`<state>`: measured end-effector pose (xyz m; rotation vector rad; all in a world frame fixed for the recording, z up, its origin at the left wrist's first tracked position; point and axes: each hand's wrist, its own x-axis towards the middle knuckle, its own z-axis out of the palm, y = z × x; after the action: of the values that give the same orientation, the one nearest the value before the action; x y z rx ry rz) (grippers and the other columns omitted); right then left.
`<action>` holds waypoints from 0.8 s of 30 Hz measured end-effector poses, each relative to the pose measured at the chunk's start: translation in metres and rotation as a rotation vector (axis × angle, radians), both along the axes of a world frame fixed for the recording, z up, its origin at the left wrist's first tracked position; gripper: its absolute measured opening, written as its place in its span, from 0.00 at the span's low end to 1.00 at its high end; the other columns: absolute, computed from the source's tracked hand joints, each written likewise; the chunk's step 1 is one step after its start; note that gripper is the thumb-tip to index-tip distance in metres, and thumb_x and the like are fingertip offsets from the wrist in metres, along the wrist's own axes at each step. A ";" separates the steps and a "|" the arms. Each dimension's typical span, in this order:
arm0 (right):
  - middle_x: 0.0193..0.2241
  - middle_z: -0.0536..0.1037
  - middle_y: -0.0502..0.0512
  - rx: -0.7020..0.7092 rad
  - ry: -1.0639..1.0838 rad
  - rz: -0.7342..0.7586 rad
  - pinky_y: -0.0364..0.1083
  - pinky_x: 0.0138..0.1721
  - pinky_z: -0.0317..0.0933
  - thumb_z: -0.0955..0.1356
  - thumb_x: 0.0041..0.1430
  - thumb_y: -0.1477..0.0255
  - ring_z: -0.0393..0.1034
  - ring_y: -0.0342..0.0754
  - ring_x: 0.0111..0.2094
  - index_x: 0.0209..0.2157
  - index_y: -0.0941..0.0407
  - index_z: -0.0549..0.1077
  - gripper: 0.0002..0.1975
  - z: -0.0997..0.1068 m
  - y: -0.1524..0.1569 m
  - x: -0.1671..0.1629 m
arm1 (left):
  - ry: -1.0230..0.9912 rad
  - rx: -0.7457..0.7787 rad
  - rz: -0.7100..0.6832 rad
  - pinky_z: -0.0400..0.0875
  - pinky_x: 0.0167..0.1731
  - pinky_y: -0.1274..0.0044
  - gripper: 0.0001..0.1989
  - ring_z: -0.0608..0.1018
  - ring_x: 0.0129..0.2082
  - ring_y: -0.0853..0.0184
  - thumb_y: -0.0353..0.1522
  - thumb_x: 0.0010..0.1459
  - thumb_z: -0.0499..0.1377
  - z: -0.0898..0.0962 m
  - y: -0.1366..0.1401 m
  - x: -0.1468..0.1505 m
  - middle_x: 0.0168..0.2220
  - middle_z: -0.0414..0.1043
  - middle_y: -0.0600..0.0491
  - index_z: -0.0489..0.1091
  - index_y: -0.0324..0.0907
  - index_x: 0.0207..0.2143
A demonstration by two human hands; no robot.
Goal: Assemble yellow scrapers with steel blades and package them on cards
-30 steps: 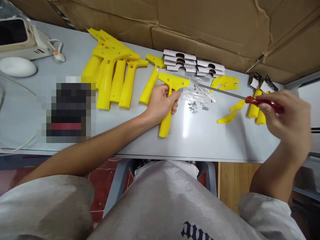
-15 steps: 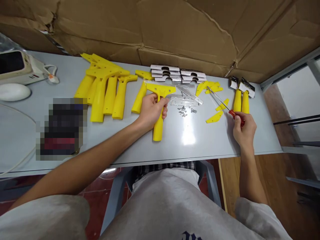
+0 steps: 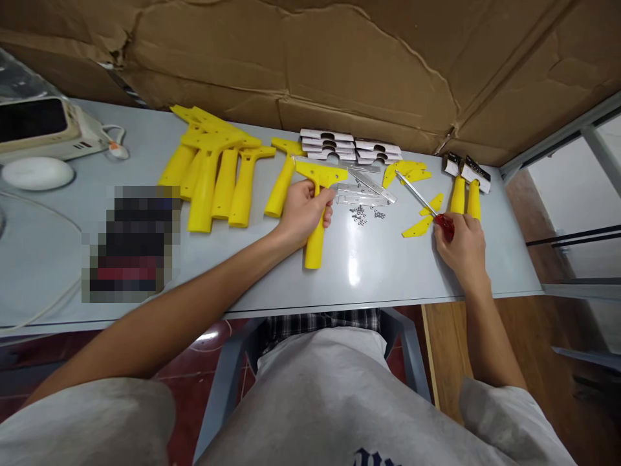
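Observation:
My left hand (image 3: pixel 306 210) is closed round the neck of a yellow scraper (image 3: pixel 314 249), its wide head turned away from me and a clear strip along its top edge. In my right hand (image 3: pixel 463 249) is a screwdriver (image 3: pixel 418 193) with a red handle, its shaft slanting up and left over the table. The shaft's tip is by a small heap of yellow plastic plates (image 3: pixel 412 171). Two more yellow plates (image 3: pixel 418 227) lie below the shaft. Metal blades (image 3: pixel 366 194) and loose screws and nuts (image 3: pixel 359 215) lie right of the scraper.
Several yellow handles (image 3: pixel 201 188) are piled at the left, with one more (image 3: pixel 280 188) beside my left hand. White card sleeves (image 3: pixel 327 145) are stacked at the back. Two sleeved scrapers (image 3: pixel 457 188) lie at the right. A white mouse (image 3: pixel 37 173) and a blurred dark object (image 3: pixel 130 246) are left.
My right hand has shifted left and slightly down with the screwdriver, fingers now further round the handle. The scraper stays in my left hand. The whole view has moved a little.

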<state>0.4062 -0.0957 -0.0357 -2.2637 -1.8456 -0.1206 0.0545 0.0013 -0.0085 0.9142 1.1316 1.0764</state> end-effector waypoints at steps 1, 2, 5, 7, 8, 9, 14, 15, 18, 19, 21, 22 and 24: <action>0.55 0.74 0.68 -0.001 -0.029 -0.012 0.60 0.61 0.64 0.62 0.74 0.54 0.66 0.58 0.57 0.60 0.57 0.77 0.27 0.003 0.001 -0.004 | -0.003 0.006 -0.004 0.63 0.13 0.81 0.13 0.67 0.15 0.76 0.26 0.56 0.65 -0.001 0.001 0.000 0.22 0.66 0.60 0.64 0.44 0.26; 0.54 0.75 0.69 0.009 -0.060 -0.030 0.60 0.60 0.64 0.62 0.74 0.53 0.67 0.58 0.56 0.59 0.58 0.78 0.28 0.007 0.001 -0.008 | -0.008 0.014 -0.007 0.62 0.13 0.81 0.13 0.67 0.15 0.76 0.25 0.57 0.65 -0.002 0.001 0.000 0.21 0.66 0.60 0.64 0.44 0.26; 0.47 0.76 0.71 0.063 -0.105 -0.097 0.57 0.55 0.65 0.64 0.72 0.50 0.69 0.54 0.47 0.54 0.60 0.80 0.29 0.026 0.004 -0.020 | -0.019 0.025 -0.020 0.62 0.13 0.80 0.14 0.67 0.15 0.75 0.25 0.58 0.64 -0.004 0.002 -0.001 0.21 0.65 0.60 0.64 0.44 0.25; 0.45 0.77 0.70 0.067 -0.076 -0.132 0.55 0.52 0.66 0.65 0.72 0.49 0.69 0.51 0.42 0.54 0.59 0.80 0.29 0.043 0.011 -0.023 | -0.017 0.017 -0.033 0.63 0.13 0.80 0.14 0.68 0.15 0.75 0.25 0.59 0.64 -0.003 0.001 -0.002 0.20 0.65 0.60 0.64 0.44 0.25; 0.46 0.78 0.69 0.050 -0.056 -0.131 0.55 0.52 0.66 0.64 0.72 0.50 0.70 0.51 0.42 0.54 0.58 0.80 0.28 0.051 0.019 -0.023 | -0.013 0.015 -0.038 0.63 0.13 0.81 0.14 0.68 0.15 0.75 0.24 0.60 0.63 -0.003 0.001 -0.002 0.20 0.65 0.60 0.64 0.44 0.24; 0.47 0.78 0.67 0.045 -0.046 -0.127 0.56 0.52 0.67 0.64 0.72 0.52 0.71 0.52 0.43 0.55 0.57 0.80 0.26 0.058 0.029 -0.022 | -0.007 0.016 -0.042 0.62 0.13 0.81 0.14 0.68 0.15 0.76 0.24 0.60 0.63 -0.002 0.000 -0.003 0.19 0.64 0.60 0.64 0.44 0.24; 0.67 0.69 0.62 -0.122 -0.009 0.273 0.60 0.72 0.63 0.62 0.72 0.65 0.67 0.55 0.64 0.73 0.53 0.70 0.31 0.057 0.113 -0.002 | 0.014 0.009 -0.040 0.62 0.14 0.81 0.15 0.68 0.15 0.75 0.23 0.61 0.62 0.000 0.000 -0.003 0.18 0.64 0.59 0.63 0.44 0.24; 0.72 0.62 0.60 -0.172 -0.034 0.303 0.62 0.77 0.56 0.63 0.70 0.67 0.60 0.58 0.71 0.77 0.52 0.66 0.35 0.052 0.131 0.003 | 0.014 0.015 -0.042 0.62 0.14 0.81 0.15 0.68 0.15 0.75 0.23 0.61 0.62 -0.001 0.000 -0.003 0.18 0.64 0.60 0.63 0.44 0.24; 0.74 0.59 0.57 -0.300 -0.070 0.343 0.68 0.78 0.49 0.64 0.69 0.69 0.54 0.63 0.74 0.77 0.49 0.65 0.36 0.042 0.168 0.014 | 0.013 0.040 -0.039 0.62 0.14 0.81 0.15 0.68 0.14 0.75 0.24 0.61 0.62 -0.003 0.001 -0.003 0.18 0.64 0.60 0.64 0.44 0.24; 0.72 0.63 0.57 -0.317 -0.074 0.348 0.69 0.76 0.50 0.64 0.69 0.69 0.57 0.63 0.72 0.75 0.49 0.68 0.34 0.040 0.173 0.016 | 0.017 0.039 -0.036 0.62 0.14 0.81 0.15 0.68 0.14 0.75 0.24 0.62 0.62 -0.004 0.002 -0.004 0.18 0.65 0.60 0.65 0.44 0.24; 0.67 0.70 0.58 -0.310 -0.059 0.373 0.68 0.74 0.55 0.66 0.69 0.67 0.63 0.62 0.68 0.70 0.51 0.75 0.30 0.040 0.175 0.019 | 0.028 0.025 -0.039 0.62 0.14 0.80 0.15 0.68 0.13 0.75 0.24 0.62 0.62 -0.003 0.002 -0.004 0.18 0.65 0.60 0.65 0.44 0.24; 0.64 0.72 0.59 -0.298 -0.045 0.391 0.66 0.73 0.58 0.66 0.68 0.66 0.66 0.60 0.66 0.68 0.52 0.77 0.29 0.041 0.173 0.020 | 0.031 0.018 -0.047 0.62 0.15 0.80 0.16 0.67 0.13 0.75 0.24 0.63 0.62 -0.003 0.001 -0.004 0.17 0.65 0.60 0.64 0.44 0.24; 0.61 0.75 0.59 -0.272 -0.015 0.422 0.61 0.72 0.62 0.67 0.68 0.65 0.69 0.56 0.63 0.66 0.53 0.79 0.27 0.041 0.163 0.021 | 0.029 0.015 -0.066 0.62 0.15 0.80 0.17 0.67 0.13 0.75 0.24 0.63 0.63 -0.002 0.000 -0.005 0.16 0.64 0.60 0.64 0.44 0.23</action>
<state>0.4272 0.0676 0.0057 -1.9689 -2.4258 0.1936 0.0500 0.0017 -0.0104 0.9756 1.1107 1.0217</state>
